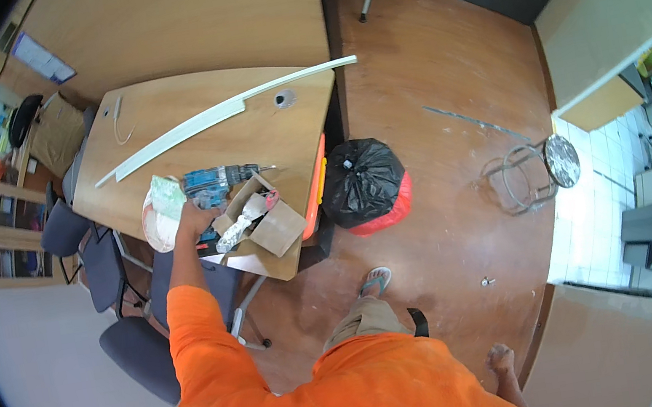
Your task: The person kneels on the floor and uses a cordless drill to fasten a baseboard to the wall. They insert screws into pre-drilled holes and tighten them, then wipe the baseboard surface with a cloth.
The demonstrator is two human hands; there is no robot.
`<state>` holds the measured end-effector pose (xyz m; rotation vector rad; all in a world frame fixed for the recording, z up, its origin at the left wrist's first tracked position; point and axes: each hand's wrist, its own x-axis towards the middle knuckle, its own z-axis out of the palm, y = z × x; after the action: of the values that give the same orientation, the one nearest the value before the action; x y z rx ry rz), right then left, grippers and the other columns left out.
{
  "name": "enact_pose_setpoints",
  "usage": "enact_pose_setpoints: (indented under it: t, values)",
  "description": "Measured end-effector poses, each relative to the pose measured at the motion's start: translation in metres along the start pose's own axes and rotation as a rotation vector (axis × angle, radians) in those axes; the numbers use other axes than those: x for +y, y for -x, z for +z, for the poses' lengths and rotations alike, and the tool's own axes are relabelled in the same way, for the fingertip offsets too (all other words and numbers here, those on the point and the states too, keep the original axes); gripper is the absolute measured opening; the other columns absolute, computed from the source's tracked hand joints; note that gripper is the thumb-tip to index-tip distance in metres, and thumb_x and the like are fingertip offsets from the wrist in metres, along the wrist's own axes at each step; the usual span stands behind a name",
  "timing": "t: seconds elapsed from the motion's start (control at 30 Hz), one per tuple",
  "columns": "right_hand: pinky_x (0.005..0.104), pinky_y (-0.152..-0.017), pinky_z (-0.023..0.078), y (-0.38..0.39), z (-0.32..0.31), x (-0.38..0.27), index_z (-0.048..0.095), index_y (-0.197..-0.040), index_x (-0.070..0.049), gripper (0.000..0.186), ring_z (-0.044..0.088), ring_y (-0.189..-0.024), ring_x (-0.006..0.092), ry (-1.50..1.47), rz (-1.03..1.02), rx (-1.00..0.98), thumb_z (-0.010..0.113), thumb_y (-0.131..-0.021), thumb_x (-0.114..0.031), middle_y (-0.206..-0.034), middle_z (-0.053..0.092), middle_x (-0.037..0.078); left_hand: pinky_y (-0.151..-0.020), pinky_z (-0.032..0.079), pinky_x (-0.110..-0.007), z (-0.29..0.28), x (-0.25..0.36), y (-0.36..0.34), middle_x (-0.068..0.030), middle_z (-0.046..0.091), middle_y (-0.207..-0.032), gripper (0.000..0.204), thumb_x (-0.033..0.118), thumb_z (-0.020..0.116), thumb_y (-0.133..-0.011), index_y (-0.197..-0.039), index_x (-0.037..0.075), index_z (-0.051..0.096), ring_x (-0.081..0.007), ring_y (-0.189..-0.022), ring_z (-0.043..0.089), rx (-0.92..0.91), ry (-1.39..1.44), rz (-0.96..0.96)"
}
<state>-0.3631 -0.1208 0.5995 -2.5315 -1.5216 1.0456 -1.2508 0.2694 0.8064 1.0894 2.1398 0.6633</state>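
Note:
My left hand [195, 218] reaches over the near part of the table, between a white bowl [160, 227] and an open cardboard box [280, 229]. A blue power drill [221, 176] lies just beyond it, its bit pointing right. The fingertips are at clear-blue material [212, 197] below the drill; whether they grip it is unclear. A pale green cloth or bag [167, 196] lies over the bowl's far side. Something wrapped in white plastic [238, 228] sticks out of the box. My right hand [500, 358] hangs low at my side, its fingers curled, their inside hidden.
Long white strips [183, 137] lie across the wooden table [265, 141], one overhanging its right edge. Black and red bags [363, 183] stand on the floor beside it. Chairs [104, 268] crowd the left. A round metal stool [562, 162] lies tipped over on the right.

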Motion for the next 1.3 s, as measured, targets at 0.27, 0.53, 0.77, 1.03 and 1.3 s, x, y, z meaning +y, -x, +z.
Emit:
enact_pose_setpoints:
  t: [0.27, 0.53, 0.77, 1.03, 1.3]
  values:
    - [0.0532, -0.089, 0.049, 0.0, -0.031, -0.067, 0.068, -0.093, -0.003, 0.028, 0.061, -0.101, 0.0457, 0.263, -0.118, 0.039, 0.052, -0.093, -0.026, -0.104, 0.068, 0.024, -0.102, 0.047, -0.049, -0.062, 0.047, -0.021, -0.0283, 0.063, -0.127, 0.069, 0.02, 0.083, -0.075, -0.134, -0.003, 0.056, -0.0448, -0.119, 0.059, 0.199, -0.735, 0.402]
    - [0.0437, -0.102, 0.051, 0.035, -0.037, -0.115, 0.071, -0.122, -0.008, 0.038, 0.064, -0.118, 0.0364, -0.282, 0.316, 0.01, 0.061, -0.093, -0.031, -0.125, 0.068, 0.018, -0.11, 0.042, -0.047, -0.1, 0.189, -0.01, -0.0338, 0.056, -0.135, 0.061, 0.013, 0.074, -0.086, -0.137, -0.013, 0.051, -0.0464, -0.127, 0.053, 0.535, -1.074, 0.76]
    - [0.0429, -0.101, 0.051, 0.041, -0.025, -0.096, 0.069, -0.126, -0.006, 0.042, 0.066, -0.116, 0.0352, -0.518, 0.32, 0.179, 0.063, -0.094, -0.033, -0.122, 0.07, 0.018, -0.087, 0.05, -0.051, -0.027, 0.349, 0.053, -0.0257, 0.066, -0.111, 0.048, 0.031, 0.072, -0.091, -0.122, -0.005, 0.063, -0.0452, -0.103, 0.062, 0.731, -0.887, 1.031]
    - [0.0421, -0.096, 0.054, 0.056, -0.112, -0.077, 0.063, -0.133, -0.003, 0.062, 0.068, -0.114, 0.0311, -1.018, 0.046, 0.115, 0.074, -0.089, -0.045, -0.121, 0.071, 0.022, -0.105, 0.043, -0.042, 0.301, 0.456, 0.308, -0.018, 0.067, -0.126, 0.064, 0.034, 0.086, -0.081, -0.124, -0.008, 0.063, -0.0255, -0.115, 0.061, -0.049, -0.294, 0.902]
    - [0.0414, -0.111, 0.044, 0.102, -0.164, -0.011, 0.033, -0.155, 0.002, 0.097, 0.051, -0.138, 0.034, -1.4, 0.035, 0.418, 0.08, -0.085, -0.045, -0.151, 0.048, 0.024, -0.098, 0.049, -0.038, 0.582, 0.38, 0.585, -0.0133, 0.07, -0.116, 0.046, 0.012, 0.079, -0.081, -0.122, -0.002, 0.063, -0.0243, -0.105, 0.066, -0.935, -0.237, 0.923]
